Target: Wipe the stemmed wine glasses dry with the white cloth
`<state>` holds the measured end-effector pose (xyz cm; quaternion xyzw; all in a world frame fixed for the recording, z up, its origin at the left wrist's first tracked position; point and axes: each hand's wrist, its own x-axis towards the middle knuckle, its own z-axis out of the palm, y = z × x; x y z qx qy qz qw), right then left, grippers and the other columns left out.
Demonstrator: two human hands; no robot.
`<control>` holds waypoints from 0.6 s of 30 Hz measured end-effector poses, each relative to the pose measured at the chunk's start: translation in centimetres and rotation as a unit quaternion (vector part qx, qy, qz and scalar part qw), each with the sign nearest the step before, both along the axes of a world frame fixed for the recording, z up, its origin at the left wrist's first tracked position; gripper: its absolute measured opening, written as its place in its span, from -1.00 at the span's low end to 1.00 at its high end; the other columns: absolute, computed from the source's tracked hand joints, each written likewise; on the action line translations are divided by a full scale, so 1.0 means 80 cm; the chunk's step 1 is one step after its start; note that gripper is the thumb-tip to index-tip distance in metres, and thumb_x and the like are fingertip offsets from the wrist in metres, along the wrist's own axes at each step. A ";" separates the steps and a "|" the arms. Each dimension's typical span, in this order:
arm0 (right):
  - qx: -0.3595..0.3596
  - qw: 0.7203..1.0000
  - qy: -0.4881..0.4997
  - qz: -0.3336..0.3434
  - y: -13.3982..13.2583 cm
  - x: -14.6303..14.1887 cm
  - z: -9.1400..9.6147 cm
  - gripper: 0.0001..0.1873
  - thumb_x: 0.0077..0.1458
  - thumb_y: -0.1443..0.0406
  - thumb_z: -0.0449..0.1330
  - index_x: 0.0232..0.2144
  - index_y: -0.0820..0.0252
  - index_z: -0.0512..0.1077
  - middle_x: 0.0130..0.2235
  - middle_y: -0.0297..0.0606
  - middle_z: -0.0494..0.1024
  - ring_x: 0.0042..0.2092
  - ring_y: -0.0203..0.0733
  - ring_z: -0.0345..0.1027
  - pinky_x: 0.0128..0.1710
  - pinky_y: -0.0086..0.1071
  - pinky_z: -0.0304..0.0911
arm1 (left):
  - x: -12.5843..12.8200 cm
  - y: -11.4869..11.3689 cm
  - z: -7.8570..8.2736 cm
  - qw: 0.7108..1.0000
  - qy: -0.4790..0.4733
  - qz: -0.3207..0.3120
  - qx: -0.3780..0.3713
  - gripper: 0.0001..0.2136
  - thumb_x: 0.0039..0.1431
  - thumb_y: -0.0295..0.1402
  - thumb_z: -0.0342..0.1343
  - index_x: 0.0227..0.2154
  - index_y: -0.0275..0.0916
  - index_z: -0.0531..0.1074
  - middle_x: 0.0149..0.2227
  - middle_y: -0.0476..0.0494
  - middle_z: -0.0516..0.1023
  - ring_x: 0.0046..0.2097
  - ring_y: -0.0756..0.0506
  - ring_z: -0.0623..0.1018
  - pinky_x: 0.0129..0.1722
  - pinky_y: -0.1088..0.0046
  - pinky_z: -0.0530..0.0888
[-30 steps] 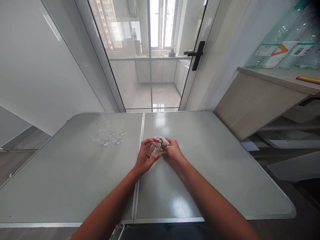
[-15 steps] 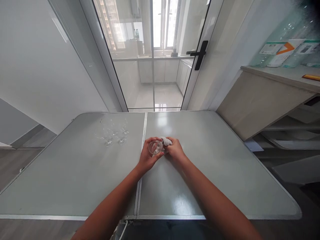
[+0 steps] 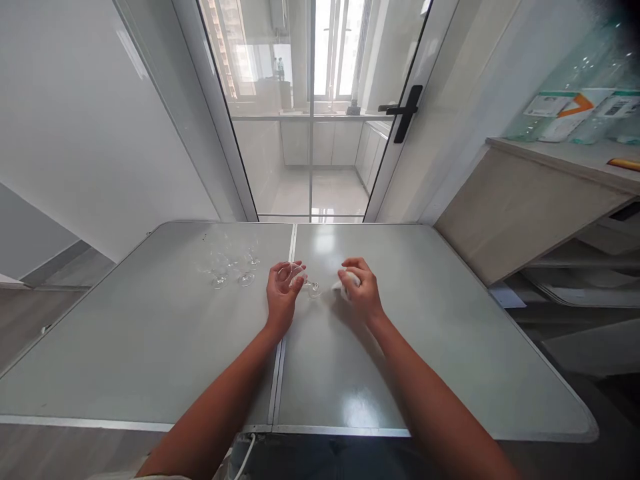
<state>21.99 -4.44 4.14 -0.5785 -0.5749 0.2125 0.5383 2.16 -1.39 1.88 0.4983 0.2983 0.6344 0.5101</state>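
In the head view, the left hand [image 3: 283, 290] is curled partway closed around the bowl of a stemmed glass [image 3: 315, 289], thumb on the near side and fingertips on the far side. The glass lies tilted in that grip, its stem and foot reaching out to the right of the fingers, towards the other hand; whether the foot touches the table [image 3: 170, 360] below, I cannot tell. The right hand [image 3: 363, 287] is bunched around a crumpled pale cloth [image 3: 345, 291], fingers closed over most of it – a small gap parts the cloth from the glass.

To the left of the left hand's grip, and a little beyond it, a small cluster of stemmed glasses [image 3: 219, 279] rests on the table, well apart from the cloth. They are too clear and overlapping to count surely.

The work seems to be partway along: this glass is not yet set down, and the cloth is not yet put aside. Whether the cluster is finished or waiting its turn, nothing here settles – both hands are occupied.
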 end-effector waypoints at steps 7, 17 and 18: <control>-0.046 0.968 -0.241 0.045 -0.001 -0.034 -0.018 -0.57 0.18 0.04 0.29 0.05 0.02 0.55 -0.20 -0.20 0.60 -0.26 -0.08 0.44 -0.25 -0.31 0.20 | 0.005 -0.012 0.002 0.999 0.033 -0.025 0.024 -0.52 0.14 -0.26 0.38 0.02 -0.13 0.27 0.14 -0.32 0.51 0.20 -0.24 0.52 0.14 0.07 0.50; -0.129 0.931 -0.340 -0.033 0.020 -0.031 -0.035 -0.77 0.19 0.24 0.18 -0.21 0.03 0.65 -0.26 -0.21 0.63 -0.32 -0.17 0.42 -0.38 -0.38 0.04 | 0.006 -0.006 -0.013 0.988 0.117 -0.071 0.070 -0.28 0.01 -0.11 0.44 0.19 -0.09 0.25 0.33 -0.35 0.29 0.34 -0.30 0.33 0.27 0.03 0.32; -0.135 0.936 -0.320 -0.060 0.024 -0.024 -0.037 -0.75 0.20 0.23 0.17 -0.19 0.03 0.66 -0.25 -0.18 0.65 -0.30 -0.14 0.45 -0.36 -0.38 0.07 | 0.005 -0.003 -0.015 0.990 0.117 -0.048 0.055 -0.33 0.06 -0.08 0.40 0.18 -0.09 0.26 0.29 -0.34 0.32 0.32 -0.29 0.34 0.24 0.06 0.34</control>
